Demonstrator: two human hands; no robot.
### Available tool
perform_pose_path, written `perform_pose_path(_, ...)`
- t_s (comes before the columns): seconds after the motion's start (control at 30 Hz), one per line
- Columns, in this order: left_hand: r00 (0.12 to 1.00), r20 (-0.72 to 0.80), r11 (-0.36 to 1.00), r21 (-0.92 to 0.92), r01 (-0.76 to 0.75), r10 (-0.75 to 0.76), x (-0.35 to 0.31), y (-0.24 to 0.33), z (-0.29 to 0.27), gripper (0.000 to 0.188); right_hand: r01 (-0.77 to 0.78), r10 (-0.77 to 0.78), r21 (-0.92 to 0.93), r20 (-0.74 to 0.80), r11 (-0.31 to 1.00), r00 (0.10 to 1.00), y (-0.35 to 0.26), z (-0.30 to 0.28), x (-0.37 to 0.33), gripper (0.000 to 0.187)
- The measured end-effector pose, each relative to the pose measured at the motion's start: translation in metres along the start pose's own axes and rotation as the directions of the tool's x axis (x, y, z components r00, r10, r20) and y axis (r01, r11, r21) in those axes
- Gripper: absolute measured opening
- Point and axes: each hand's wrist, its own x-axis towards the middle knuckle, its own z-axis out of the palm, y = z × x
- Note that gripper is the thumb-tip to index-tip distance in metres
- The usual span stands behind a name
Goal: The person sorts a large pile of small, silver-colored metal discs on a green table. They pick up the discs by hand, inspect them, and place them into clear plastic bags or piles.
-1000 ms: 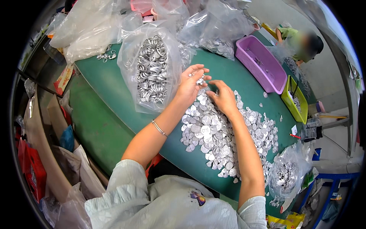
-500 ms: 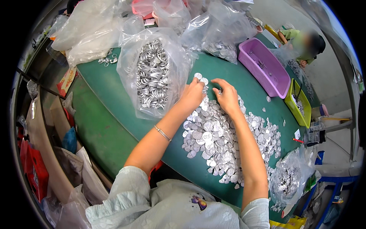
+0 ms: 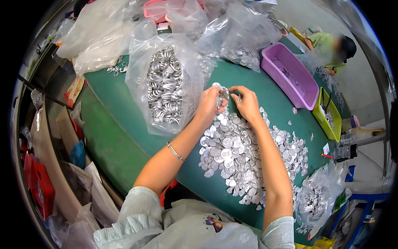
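My left hand (image 3: pixel 209 103) is closed round several silvery metal discs (image 3: pixel 223 93), their edges showing between thumb and fingers. Close by on its right, my right hand (image 3: pixel 247 103) has its fingers curled together. A small grey bit shows at those fingertips, too little of it to name. Under and in front of both wrists spreads a large pile of flat silvery discs (image 3: pixel 227 153), many with scalloped rims. Left of my left hand stands an open clear plastic bag (image 3: pixel 192 89) full of curved silvery metal rings (image 3: pixel 166 85).
A purple basin (image 3: pixel 290 79) and a yellow-green basket (image 3: pixel 327 118) with small metal parts stand at the right. Nearer me is a clear bag of metal pieces (image 3: pixel 314 201). Plastic bags (image 3: pixel 238 35) crowd the green table's (image 3: pixel 124 112) far side. Another person (image 3: pixel 327 45) sits at far right.
My left hand has lifted and turned, so the discs in its fingers now show. My right hand has stayed nearly in place beside it. The whole view has shifted slightly.
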Motion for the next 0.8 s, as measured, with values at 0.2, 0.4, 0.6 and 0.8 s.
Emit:
perform_pose_path(0.2, 0.977, -0.096, 0.958, 0.238, -0.163, 0.19, -0.015, 0.01, 0.027, 0.022, 0.082, -0.087, 0.048, 0.111, 0.995, 0.99, -0.012, 0.003, -0.004, 0.02)
perform_pose_path(0.4, 0.981, -0.064, 0.909, 0.39, -0.145, 0.184, -0.016, 0.009, 0.027, 0.019, 0.135, -0.117, -0.119, 0.145, 0.984, 0.982, -0.012, 0.025, -0.006, 0.036)
perform_pose_path(0.6, 0.991, -0.095, 0.971, 0.228, -0.073, 0.096, -0.015, 0.013, 0.025, 0.017, 0.141, -0.122, -0.072, 0.228, 0.987, 0.966, -0.019, 0.015, -0.009, 0.043)
perform_pose_path(0.8, 1.0, 0.025, 0.955, 0.295, -0.024, 0.017, -0.019, 0.013, 0.026, 0.025, 0.088, -0.08, -0.044, 0.16, 0.995, 0.984, -0.023, 0.014, -0.015, 0.036)
